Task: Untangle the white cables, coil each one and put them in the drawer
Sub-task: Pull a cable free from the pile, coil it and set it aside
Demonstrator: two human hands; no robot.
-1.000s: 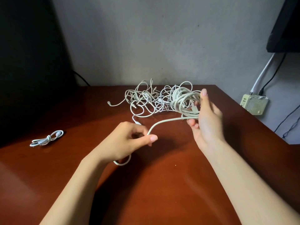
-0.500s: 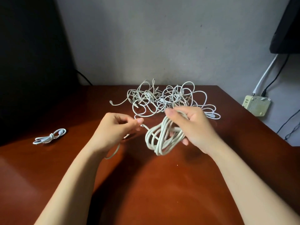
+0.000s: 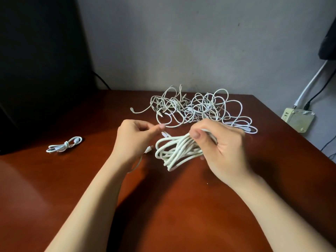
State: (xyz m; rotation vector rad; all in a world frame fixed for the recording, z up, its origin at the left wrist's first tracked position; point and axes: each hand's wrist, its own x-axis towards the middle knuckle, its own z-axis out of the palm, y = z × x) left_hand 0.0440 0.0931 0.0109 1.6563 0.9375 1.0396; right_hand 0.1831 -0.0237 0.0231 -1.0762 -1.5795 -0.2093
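The right hand (image 3: 223, 150) has lowered the coil (image 3: 174, 151) over the bench (image 3: 181, 206), fingers (image 3: 197, 133) gripping it. Its long axis runs left-right; the loose tail (image 3: 164, 134) leads left to the pinching left hand (image 3: 132, 142).

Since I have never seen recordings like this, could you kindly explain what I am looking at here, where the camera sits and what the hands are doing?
There is no machine here. A person works with bare hands, and one wide camera worn on the head looks down at them, so both arms reach in from the bottom edge. The right hand has its grip round a coil of white cable. The left hand holds what seems to be that cable's loose tail. Both are above a reddish-brown table. Behind them lies a tangle of white cables, not yet sorted, and to the left a small cable, already bundled. No drawer shows in this view.
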